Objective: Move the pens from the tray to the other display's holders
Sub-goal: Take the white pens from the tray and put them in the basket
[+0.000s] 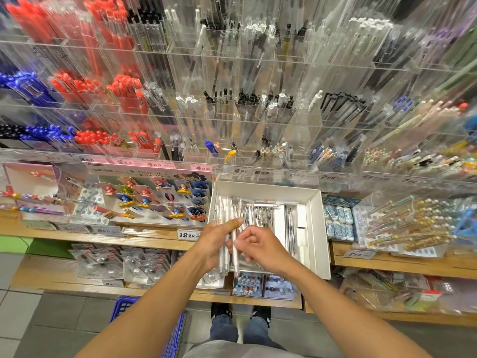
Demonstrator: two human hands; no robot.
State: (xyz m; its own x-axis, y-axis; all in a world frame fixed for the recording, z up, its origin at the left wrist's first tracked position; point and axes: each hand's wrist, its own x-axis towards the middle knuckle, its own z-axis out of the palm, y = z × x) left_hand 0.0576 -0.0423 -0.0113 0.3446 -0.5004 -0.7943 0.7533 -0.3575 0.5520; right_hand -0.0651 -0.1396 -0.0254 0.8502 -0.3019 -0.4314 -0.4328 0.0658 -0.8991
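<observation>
Pens (224, 244) bunched in left fingers (233, 223), right fingers (241, 245) pinching one over tray (320, 228).

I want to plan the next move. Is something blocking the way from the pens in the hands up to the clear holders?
Nothing visible does. The left hand grips the white pens above the tray; open air separates them from the acrylic holders behind.

Both arms stretched forward – left hand (215, 241) wrapped around a bunch of pens (227, 244), right hand (260, 248) curled, pinching one.
</observation>
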